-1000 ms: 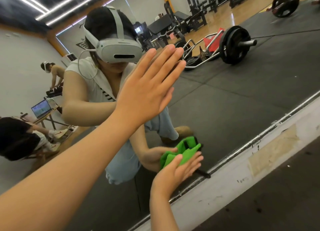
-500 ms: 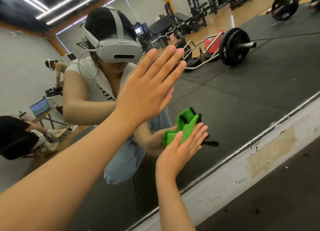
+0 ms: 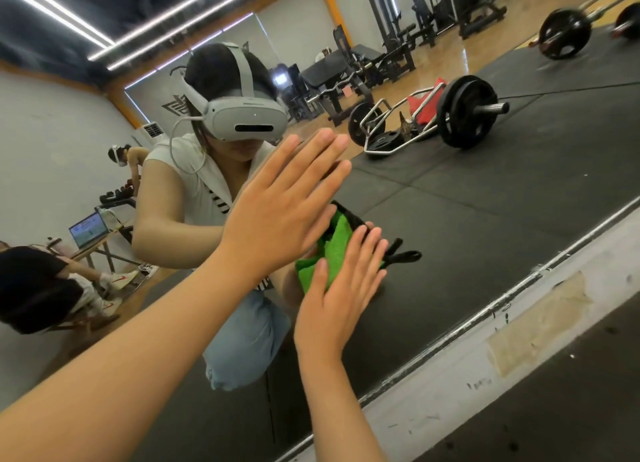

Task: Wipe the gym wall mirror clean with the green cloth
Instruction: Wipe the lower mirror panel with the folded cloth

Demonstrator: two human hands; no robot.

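Two flat hands meet the gym wall mirror (image 3: pixel 485 226): the right hand (image 3: pixel 341 295), fingers (image 3: pixel 360 254) straight, presses the green cloth (image 3: pixel 334 250) above the mirror's bottom edge (image 3: pixel 519 285), with the empty, open-fingered left hand (image 3: pixel 287 219) higher still.

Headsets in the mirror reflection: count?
2, both reflected. One white headset on the person wiping, centre; a second headset on the bent-over person, far left. The seated person lower left is cropped, so one may be hidden.
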